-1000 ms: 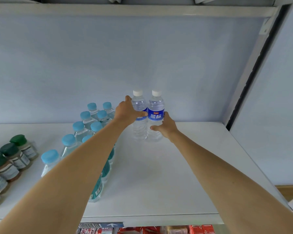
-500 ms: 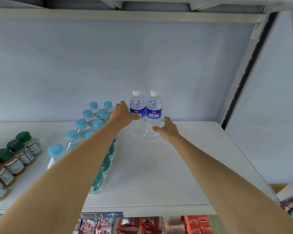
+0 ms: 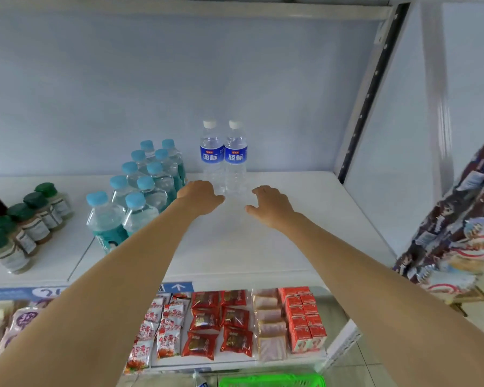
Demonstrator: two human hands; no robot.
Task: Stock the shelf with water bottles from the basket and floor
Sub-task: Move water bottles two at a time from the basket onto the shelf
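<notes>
two bottles [image 3: 223, 157] upright at shelf [image 3: 277, 247] back, touching. both hands, left [image 3: 201, 198] and right [image 3: 271, 202], empty, fingers loosely spread. next: reach down to basket [image 3: 271, 382], grab bottles by the body.

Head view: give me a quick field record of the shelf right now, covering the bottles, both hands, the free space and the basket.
placed bottles: two white-capped bottles, upright, side by side at the back of the shelf
neighbours: blue-capped bottles to their left
left hand: empty, open, just in front of the pair
right hand: empty, open
free space: bare shelf in front of and right of the pair
green basket: rim only, contents hidden
</notes>
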